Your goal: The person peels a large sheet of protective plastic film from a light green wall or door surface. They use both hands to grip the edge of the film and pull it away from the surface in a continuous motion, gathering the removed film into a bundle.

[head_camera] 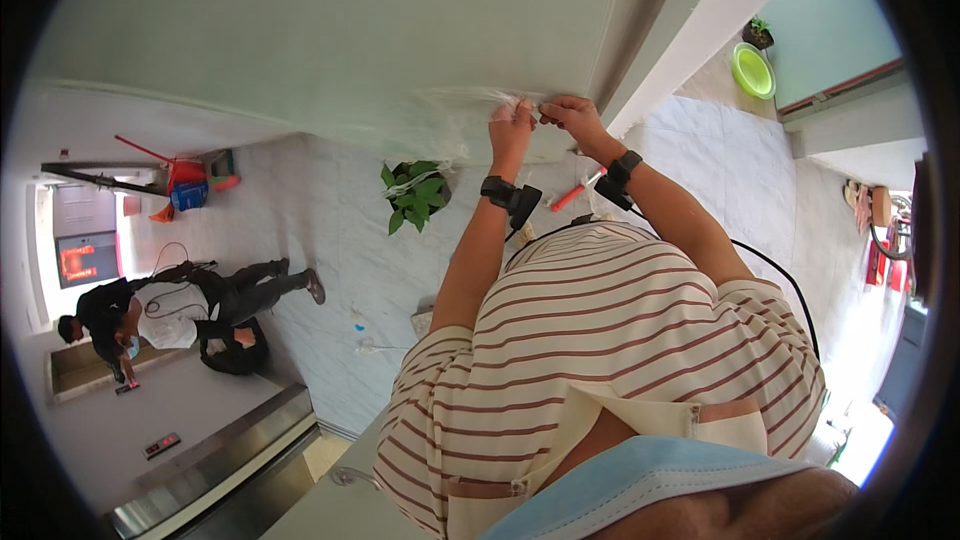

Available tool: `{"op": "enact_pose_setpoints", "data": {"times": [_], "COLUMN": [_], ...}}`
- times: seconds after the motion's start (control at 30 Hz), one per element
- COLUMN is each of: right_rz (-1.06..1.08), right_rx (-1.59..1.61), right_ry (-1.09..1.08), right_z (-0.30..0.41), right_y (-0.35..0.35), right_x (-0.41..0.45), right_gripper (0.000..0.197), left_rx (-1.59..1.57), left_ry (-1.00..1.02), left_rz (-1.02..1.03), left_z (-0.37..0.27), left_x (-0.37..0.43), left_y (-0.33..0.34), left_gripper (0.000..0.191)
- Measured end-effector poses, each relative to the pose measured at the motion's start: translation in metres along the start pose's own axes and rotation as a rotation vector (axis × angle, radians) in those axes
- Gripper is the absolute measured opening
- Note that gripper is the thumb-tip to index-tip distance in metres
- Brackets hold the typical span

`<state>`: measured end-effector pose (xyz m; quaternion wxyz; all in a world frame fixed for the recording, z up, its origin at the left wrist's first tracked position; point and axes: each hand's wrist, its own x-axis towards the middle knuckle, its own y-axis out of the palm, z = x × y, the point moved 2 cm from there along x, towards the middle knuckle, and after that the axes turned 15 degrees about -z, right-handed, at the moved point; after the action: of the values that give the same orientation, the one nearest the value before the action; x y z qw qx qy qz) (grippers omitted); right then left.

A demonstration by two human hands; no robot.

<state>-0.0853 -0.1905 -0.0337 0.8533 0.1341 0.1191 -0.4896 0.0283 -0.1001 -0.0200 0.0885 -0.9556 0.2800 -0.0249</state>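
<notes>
My left hand [514,120] pinches a clear plastic film [469,116] at the lower part of a pale green wall panel [337,30]. Close beside it, my right hand [566,117] has its thumb and finger together near the film's end; whether it grips the film cannot be told. The film runs left from my hands in wrinkles and hangs down along the panel. Black devices are strapped to both wrists. Below the right hand, a tool with a red handle [574,193] lies on the floor. A leafy potted plant [417,193] stands left of my left forearm.
A white frame post [675,30] rises right of the hands. Beyond it are a green basin [753,71] and a small potted plant [759,31]. At the left, a person in dark clothes [187,300] stands by a wall panel, near a black bag [240,349]. A black cable [780,270] runs past my right side.
</notes>
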Motion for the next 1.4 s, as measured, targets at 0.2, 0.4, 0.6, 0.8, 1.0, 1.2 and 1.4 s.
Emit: {"op": "enact_pose_setpoints", "data": {"times": [0.2, 0.4, 0.6, 0.8, 1.0, 1.2, 1.4], "right_rz": [0.037, 0.162, -0.003, 0.051, 0.064, 0.093, 0.107], "right_rx": [-0.091, 0.234, 0.221, 0.09, 0.009, -0.058, -0.076], "right_ry": [0.088, 0.28, 0.206, 0.168, 0.154, 0.111, 0.139], "right_z": [0.029, 0.0, -0.002, -0.017, -0.013, -0.02, -0.019], "right_y": [-0.007, -0.005, -0.006, -0.023, -0.025, -0.024, -0.007], "right_x": [0.001, 0.018, 0.009, 0.023, 0.024, 0.025, 0.018], "right_gripper": [0.019, 0.029, 0.018, 0.029, 0.035, 0.041, 0.043], "left_rx": [0.023, -0.036, -0.078, 0.088, 0.162, 0.204, 0.277], "left_ry": [0.01, 0.238, 0.149, 0.362, 0.268, 0.246, 0.24], "left_rz": [-0.008, 0.025, -0.034, -0.111, -0.022, -0.022, -0.059], "left_z": [-0.009, 0.024, -0.009, 0.017, 0.023, 0.019, 0.021], "left_x": [0.005, 0.003, -0.014, -0.008, -0.004, -0.007, -0.009], "left_y": [0.007, 0.011, 0.013, 0.022, 0.033, 0.023, 0.014], "left_gripper": [0.038, 0.016, 0.023, 0.024, 0.024, 0.024, 0.023]}}
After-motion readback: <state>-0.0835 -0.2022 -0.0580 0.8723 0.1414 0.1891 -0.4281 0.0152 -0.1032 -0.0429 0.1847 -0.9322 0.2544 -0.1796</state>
